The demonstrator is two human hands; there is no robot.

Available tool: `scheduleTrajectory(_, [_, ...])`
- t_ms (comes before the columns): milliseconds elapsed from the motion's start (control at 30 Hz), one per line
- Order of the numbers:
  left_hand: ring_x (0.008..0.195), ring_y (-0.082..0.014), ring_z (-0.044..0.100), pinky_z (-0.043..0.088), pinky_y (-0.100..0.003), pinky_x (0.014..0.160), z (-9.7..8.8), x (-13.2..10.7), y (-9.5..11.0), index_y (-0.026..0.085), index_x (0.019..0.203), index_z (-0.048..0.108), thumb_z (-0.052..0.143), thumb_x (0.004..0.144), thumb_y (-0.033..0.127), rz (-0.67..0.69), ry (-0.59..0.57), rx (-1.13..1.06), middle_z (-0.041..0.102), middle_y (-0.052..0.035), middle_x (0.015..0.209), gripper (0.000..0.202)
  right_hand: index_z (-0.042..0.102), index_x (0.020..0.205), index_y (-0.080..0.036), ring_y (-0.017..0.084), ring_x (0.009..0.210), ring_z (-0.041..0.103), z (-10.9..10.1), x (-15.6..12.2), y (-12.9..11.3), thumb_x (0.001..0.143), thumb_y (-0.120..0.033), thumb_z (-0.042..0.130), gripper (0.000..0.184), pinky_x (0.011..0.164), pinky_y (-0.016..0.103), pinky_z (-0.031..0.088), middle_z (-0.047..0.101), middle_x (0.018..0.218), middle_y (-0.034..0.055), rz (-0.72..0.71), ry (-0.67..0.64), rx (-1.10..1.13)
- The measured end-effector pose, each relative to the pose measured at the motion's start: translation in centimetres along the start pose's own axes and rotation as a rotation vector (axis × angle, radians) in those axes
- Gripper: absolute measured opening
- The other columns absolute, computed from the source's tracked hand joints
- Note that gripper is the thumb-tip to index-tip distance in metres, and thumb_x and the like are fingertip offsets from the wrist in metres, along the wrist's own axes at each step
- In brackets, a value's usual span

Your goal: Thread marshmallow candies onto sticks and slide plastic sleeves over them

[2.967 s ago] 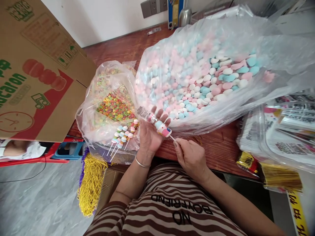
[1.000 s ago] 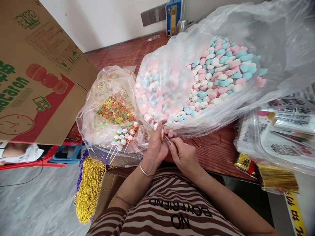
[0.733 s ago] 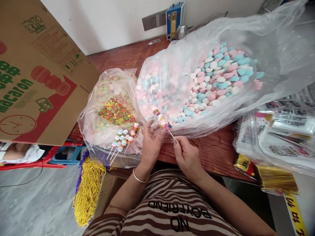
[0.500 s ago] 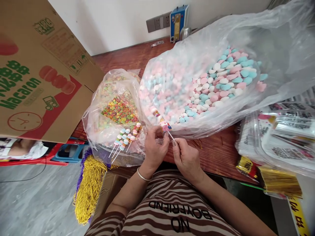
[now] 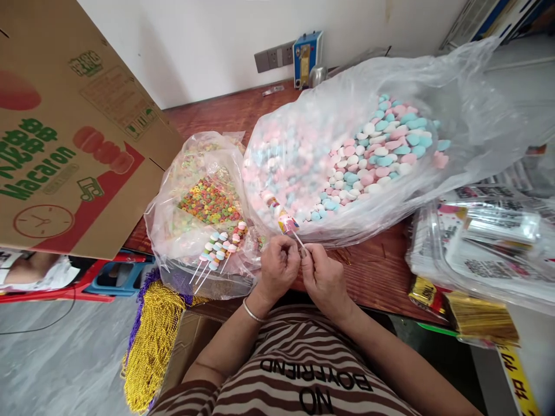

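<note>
A wrapped marshmallow skewer (image 5: 287,223) slants in front of me, its candy end up and to the left over the big bag's near edge. Its white stick runs down to my right hand (image 5: 324,279), whose thumb and finger are pinched on it. My left hand (image 5: 280,264) is closed beside the stick, just below the printed wrapper; what its fingertips pinch is hidden. Left of it, several unwrapped marshmallow skewers (image 5: 217,249) lie on a clear bag of colourful cereal rings (image 5: 210,199). Behind the hands spreads a large clear bag of pink, blue and white marshmallows (image 5: 368,167).
A large cardboard box (image 5: 60,138) stands at left. Clear packages (image 5: 485,242) and a bundle of gold twist ties (image 5: 481,318) are at right. A blue device (image 5: 307,58) stands by the wall. Gold-and-purple beaded strands (image 5: 156,341) hang below the wooden table (image 5: 377,263). Another person's arm shows at far left.
My left hand has moved down off the wrapper to the stick just beneath it, and its fingers are more tightly curled. My right hand still pinches the stick. The view has shifted slightly.
</note>
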State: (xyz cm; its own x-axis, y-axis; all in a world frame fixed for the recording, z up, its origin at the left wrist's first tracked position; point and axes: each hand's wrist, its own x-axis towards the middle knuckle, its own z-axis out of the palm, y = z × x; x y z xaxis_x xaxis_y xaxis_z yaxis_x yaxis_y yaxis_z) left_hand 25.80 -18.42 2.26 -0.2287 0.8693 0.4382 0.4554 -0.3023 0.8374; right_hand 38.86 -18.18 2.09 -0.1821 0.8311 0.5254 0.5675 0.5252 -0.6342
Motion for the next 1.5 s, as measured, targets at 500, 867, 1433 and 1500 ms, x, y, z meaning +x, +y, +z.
scheduleTrajectory(500, [0.085, -0.0194, 0.068, 0.052, -0.032, 0.082, -0.8, 1.6, 0.0, 0.024, 0.090, 0.070, 0.070, 0.086, 0.025, 0.125, 0.137, 0.080, 0.073, -0.0058, 0.087, 0.004, 0.059, 0.100, -0.018, 0.016, 0.056, 0.059, -0.6, -0.3, -1.1, 0.106, -0.020, 0.039, 0.021, 0.059, 0.028, 0.042, 0.067, 0.068, 0.0030, -0.149, 0.073, -0.081])
scheduleTrajectory(867, [0.082, -0.0179, 0.065, 0.052, -0.032, 0.081, -0.5, -0.3, 0.5, 0.023, 0.093, 0.070, 0.072, 0.088, 0.038, -0.024, -0.019, -0.246, 0.070, -0.0044, 0.086, 0.016, 0.059, 0.102, -0.019, 0.018, 0.062, 0.065, -0.5, -0.2, -0.3, 0.105, -0.022, 0.040, 0.020, 0.060, 0.027, 0.045, 0.071, 0.075, 0.0044, -0.099, 0.101, -0.046])
scheduleTrajectory(1433, [0.085, -0.0165, 0.071, 0.055, -0.031, 0.090, 0.5, 0.9, 0.7, 0.020, 0.086, 0.081, 0.090, 0.068, 0.035, -0.631, 0.097, -0.761, 0.079, -0.0016, 0.088, 0.026, 0.055, 0.125, -0.020, 0.021, 0.097, 0.069, -0.2, 0.9, -0.7, 0.101, -0.032, 0.055, 0.027, 0.085, 0.035, 0.057, 0.070, 0.115, 0.0121, 0.108, 0.058, 0.294])
scheduleTrajectory(1500, [0.090, -0.0173, 0.070, 0.053, -0.032, 0.094, 0.6, 0.4, 0.4, 0.021, 0.087, 0.082, 0.087, 0.073, 0.035, -0.556, 0.105, -0.639, 0.079, -0.0009, 0.090, 0.021, 0.061, 0.106, -0.022, 0.019, 0.086, 0.068, 0.3, 1.1, -0.7, 0.101, -0.028, 0.054, 0.011, 0.079, 0.032, 0.056, 0.070, 0.093, 0.0060, 0.151, 0.108, 0.347])
